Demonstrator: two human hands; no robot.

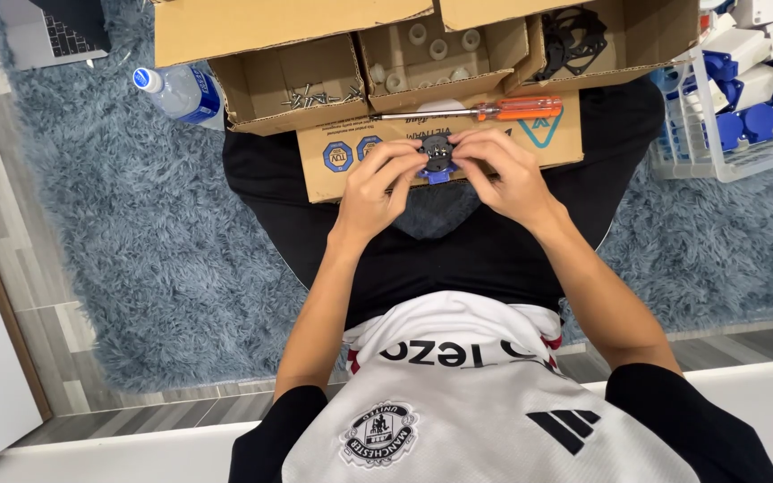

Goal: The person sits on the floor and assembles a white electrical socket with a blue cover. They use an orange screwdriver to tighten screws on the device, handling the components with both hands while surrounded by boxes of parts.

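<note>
My left hand (376, 183) and right hand (505, 174) pinched the black-and-blue part (437, 157) together; assembly appeared unfinished, the orange screwdriver (485, 110) lying unused.

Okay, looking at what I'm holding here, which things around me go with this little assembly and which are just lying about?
In use:
- small black and blue part, held by left hand and right hand
- orange-handled screwdriver
- screws in a cardboard box
- white round pieces
- black plates

Lying about:
- water bottle
- laptop
- basket of white and blue parts, possibly finished ones
</note>
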